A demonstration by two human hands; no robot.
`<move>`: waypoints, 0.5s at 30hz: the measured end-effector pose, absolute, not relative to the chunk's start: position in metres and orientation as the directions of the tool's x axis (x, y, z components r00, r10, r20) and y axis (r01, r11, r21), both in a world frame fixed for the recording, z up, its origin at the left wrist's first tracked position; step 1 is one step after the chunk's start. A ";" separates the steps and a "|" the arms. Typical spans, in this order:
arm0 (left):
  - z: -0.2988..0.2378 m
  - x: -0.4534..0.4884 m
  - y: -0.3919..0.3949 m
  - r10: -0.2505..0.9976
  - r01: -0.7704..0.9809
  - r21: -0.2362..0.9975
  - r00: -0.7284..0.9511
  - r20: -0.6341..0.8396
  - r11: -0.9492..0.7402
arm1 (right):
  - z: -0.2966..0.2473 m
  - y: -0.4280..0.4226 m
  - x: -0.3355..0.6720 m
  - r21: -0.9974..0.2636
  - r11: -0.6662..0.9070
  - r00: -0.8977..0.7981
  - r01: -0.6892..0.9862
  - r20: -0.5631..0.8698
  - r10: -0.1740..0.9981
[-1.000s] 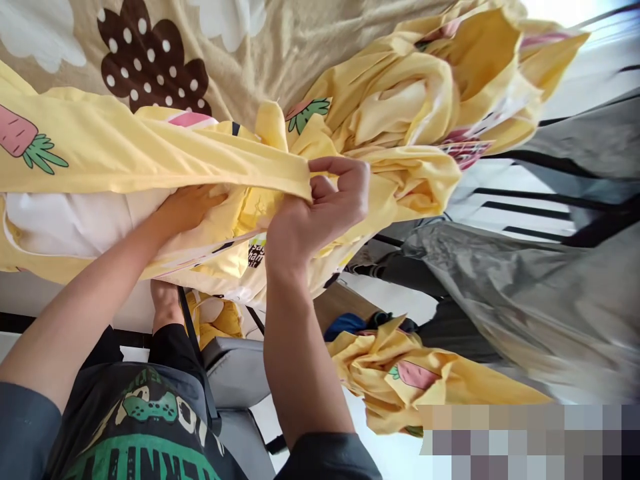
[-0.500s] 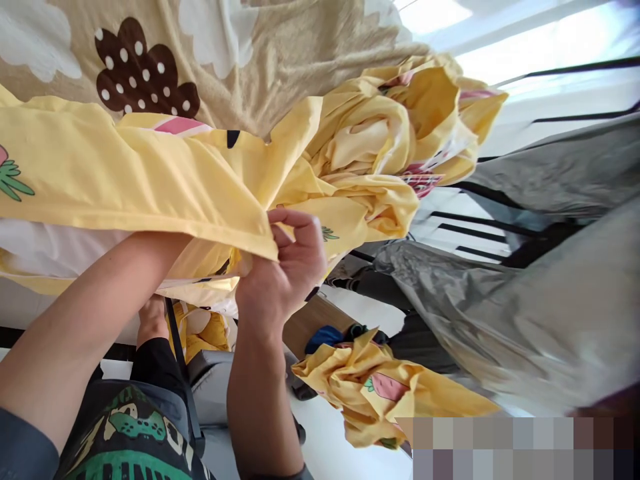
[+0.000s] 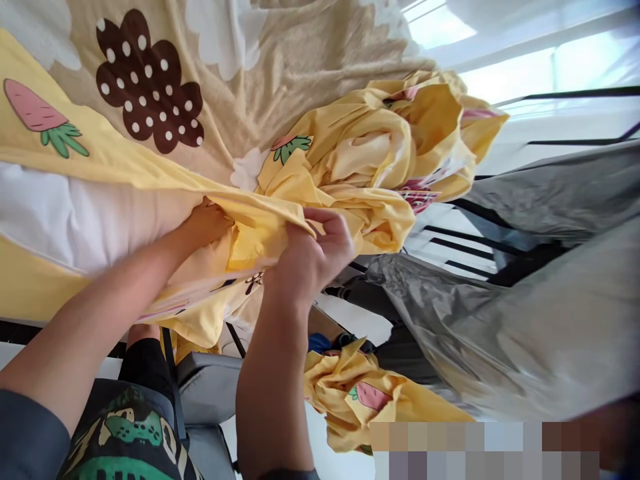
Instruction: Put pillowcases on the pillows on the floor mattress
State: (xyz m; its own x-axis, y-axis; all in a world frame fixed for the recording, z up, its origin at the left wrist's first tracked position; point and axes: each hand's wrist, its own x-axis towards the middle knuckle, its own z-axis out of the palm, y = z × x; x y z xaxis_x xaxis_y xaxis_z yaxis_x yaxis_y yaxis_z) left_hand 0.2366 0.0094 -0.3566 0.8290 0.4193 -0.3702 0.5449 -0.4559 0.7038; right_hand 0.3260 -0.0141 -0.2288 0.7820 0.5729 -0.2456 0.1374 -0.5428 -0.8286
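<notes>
A yellow duvet cover (image 3: 165,175) with printed carrots has its opening spread, showing a white quilt (image 3: 50,207) inside on the left. My right hand (image 3: 315,257) is closed on the hem of the cover, thumb and fingers pinching the cloth. Reaching into the opening, my left hand (image 3: 211,223) lies between the cover's layers; its fingers are turned away and partly hidden, so its hold is unclear. Beyond my hands, the far part of the cover lies bunched in a heap (image 3: 370,150).
Under the cloth lies a beige blanket (image 3: 310,40) with brown polka-dot clouds. Another yellow carrot-print cloth (image 3: 345,387) is crumpled lower right. Grey sheeting (image 3: 500,320) hangs over black bars at the right. A grey chair (image 3: 210,380) stands near my legs.
The cover's upper layer has been lifted and folded back, so the quilt and my left hand now show. My right hand has moved slightly right with the hem.
</notes>
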 end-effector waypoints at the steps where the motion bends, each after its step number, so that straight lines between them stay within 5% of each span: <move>1: -0.361 0.235 0.007 0.401 0.533 0.701 0.839 -0.367 -0.474 | -0.238 -0.014 0.333 -0.817 -0.555 0.789 0.155 -0.236 0.568; 6: -0.378 0.213 -0.010 0.387 0.442 0.790 0.878 -0.283 -0.425 | -0.267 -0.029 0.344 -0.779 -0.603 0.812 0.172 -0.234 0.535; 15: -0.377 0.206 -0.015 0.231 0.586 0.733 0.810 -0.539 -0.345 | -0.249 -0.040 0.331 -0.761 -0.556 0.788 0.333 -0.099 0.607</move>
